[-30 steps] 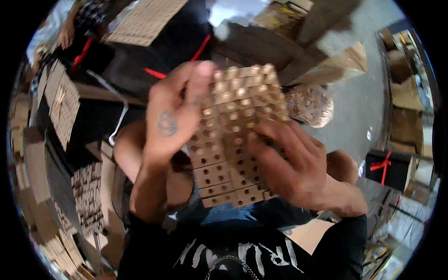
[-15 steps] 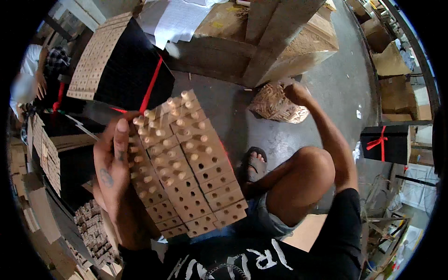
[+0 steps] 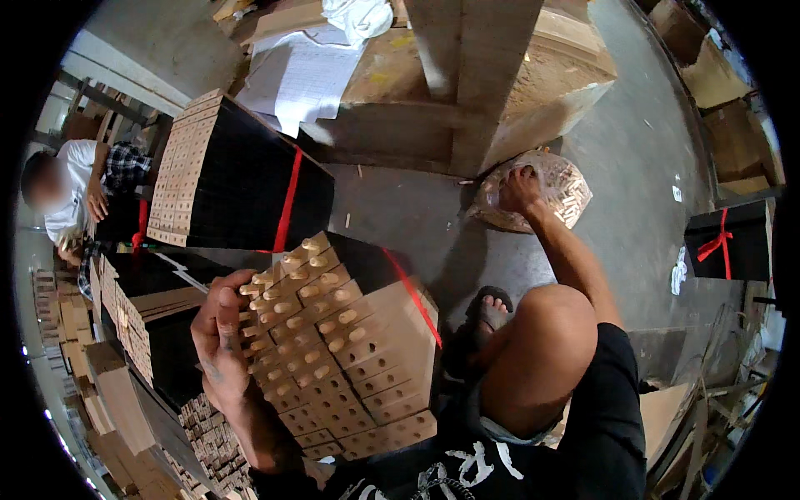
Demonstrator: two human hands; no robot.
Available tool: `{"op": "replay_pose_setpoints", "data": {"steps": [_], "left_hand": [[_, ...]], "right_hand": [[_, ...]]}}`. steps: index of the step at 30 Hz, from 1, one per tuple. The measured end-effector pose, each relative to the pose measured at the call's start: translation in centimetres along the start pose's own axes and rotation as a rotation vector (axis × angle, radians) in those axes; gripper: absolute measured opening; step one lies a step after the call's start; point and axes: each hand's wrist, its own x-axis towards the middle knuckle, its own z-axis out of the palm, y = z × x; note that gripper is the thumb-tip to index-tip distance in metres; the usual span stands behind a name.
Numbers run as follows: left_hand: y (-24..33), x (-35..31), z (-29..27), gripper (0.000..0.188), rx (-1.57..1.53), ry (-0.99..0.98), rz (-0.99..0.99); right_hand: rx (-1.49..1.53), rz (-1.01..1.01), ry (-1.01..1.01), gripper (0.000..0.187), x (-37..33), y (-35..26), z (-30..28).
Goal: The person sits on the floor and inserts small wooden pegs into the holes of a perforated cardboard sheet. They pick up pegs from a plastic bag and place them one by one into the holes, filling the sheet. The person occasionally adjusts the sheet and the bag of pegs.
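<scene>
A stack of drilled wooden pieces [image 3: 392,387] stands before me, its end grid of holes facing up. Wooden dowels [image 3: 308,292] stick out of the holes in its far and left part; the holes nearer me are bare. Curled at the stack's far left corner, my left hand [image 3: 223,333] has its fingers closed beside the dowels; what lies in them is hidden. My right hand [image 3: 522,190] reaches into a clear plastic bag [image 3: 575,200] full of loose dowels on the floor. Its fingertips are buried there, so their grip does not show.
Black-sided stacks tied with red ribbon stand at the far left [image 3: 258,183] and far right [image 3: 729,242]. A concrete pillar [image 3: 479,75] and a ledge with paper [image 3: 304,75] are ahead. A co-worker [image 3: 79,187] sits at the left. More drilled pieces [image 3: 212,442] lie lower left.
My view has shifted, so the scene sits lower in the picture. My right hand stays at the dowel bag, now reaching in from its near side. My left hand remains by the stack's corner.
</scene>
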Motion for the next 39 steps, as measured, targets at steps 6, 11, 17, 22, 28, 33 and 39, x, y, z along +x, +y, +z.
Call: {"op": "replay_pose_setpoints", "data": {"steps": [6,11,17,22,28,33,39], "left_hand": [[-0.2,0.0,0.3,0.055,-0.111,-0.043,-0.039],[-0.3,-0.3,-0.4,0.051,-0.150,-0.056,-0.049],[-1.3,0.4,-0.3,0.046,-0.154,-0.074,0.007],[-1.5,0.6,0.4,0.044,-0.173,-0.035,0.019],[-1.0,-1.1,-1.2,0.039,-0.166,-0.004,0.028],[-0.8,0.1,-0.7,0.046,-0.042,-0.052,0.082],[0.5,0.2,0.1,0.055,-0.222,0.113,0.115]], "right_hand": [[0.223,0.124,-0.078,0.036,0.7,1.9,1.8],[0.349,0.050,-0.208,0.034,3.2,4.4,2.4],[0.506,-0.195,0.145,0.030,6.5,10.0,11.3],[0.951,-0.122,-0.068,0.021,7.8,14.7,16.1],[1.967,0.127,-0.403,0.021,2.2,7.4,2.6],[1.977,0.164,-0.285,0.018,-5.1,8.6,-16.1],[1.481,-0.417,-0.260,0.019,-18.0,-1.6,-40.0]]}}
